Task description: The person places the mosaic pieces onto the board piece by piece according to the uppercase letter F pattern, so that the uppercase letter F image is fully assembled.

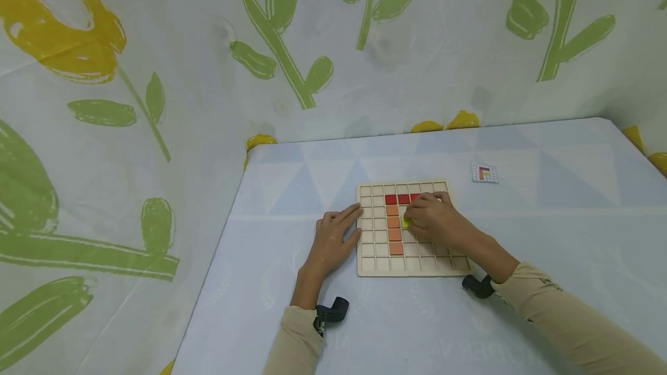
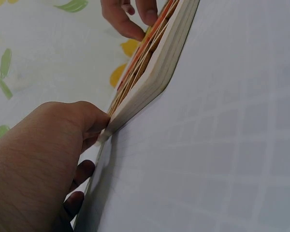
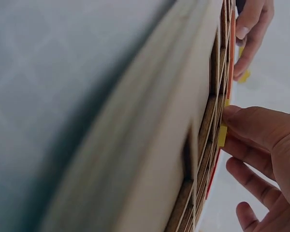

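A wooden grid board point(image 1: 372, 271) lies on the table. Red tiles point(image 1: 391, 199) form a row near its top, running up to the right hand. Below the leftmost red one, several orange tiles point(image 1: 394, 222) run down in a column. My right hand point(image 1: 435, 221) is over the board and pinches a yellow tile point(image 3: 222, 136) between thumb and finger, beside the orange column; the hand hides part of the grid. My left hand point(image 1: 333, 239) rests at the board's left edge, its fingers extended and touching it. In the left wrist view the thumb point(image 2: 94, 117) touches the board's corner.
A small card point(image 1: 485, 172) with a coloured grid pattern lies on the table behind the board, to the right. The pale patterned tabletop point(image 1: 260, 282) reaches back to a floral curtain point(image 1: 198, 45). Each wrist wears a black camera mount point(image 1: 333, 309).
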Demonstrator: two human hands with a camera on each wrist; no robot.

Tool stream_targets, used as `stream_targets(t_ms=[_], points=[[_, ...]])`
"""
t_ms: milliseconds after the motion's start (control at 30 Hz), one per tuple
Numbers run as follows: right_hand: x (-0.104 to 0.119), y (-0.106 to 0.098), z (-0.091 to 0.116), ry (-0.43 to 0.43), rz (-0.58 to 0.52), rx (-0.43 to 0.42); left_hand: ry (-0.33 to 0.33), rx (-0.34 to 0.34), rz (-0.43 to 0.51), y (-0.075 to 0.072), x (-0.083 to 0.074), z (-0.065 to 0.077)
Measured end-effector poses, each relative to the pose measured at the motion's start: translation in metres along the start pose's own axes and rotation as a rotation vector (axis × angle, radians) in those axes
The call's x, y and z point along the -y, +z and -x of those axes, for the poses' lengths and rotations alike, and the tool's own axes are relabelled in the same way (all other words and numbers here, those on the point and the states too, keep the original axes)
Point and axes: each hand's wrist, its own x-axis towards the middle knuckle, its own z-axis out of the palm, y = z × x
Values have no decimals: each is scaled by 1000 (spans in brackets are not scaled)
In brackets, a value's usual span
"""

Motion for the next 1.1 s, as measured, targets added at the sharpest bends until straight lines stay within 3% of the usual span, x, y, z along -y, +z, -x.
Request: stream_targets(t_ms=[233, 533, 1100], points=[[0, -1, 3, 7, -13, -12, 3, -1, 10, 1, -1, 0], [3, -17, 10, 99, -53, 8, 16, -20, 11, 0, -1, 1], [-12, -36, 56, 151, -20, -57, 53, -47, 56, 2, 1, 1]])
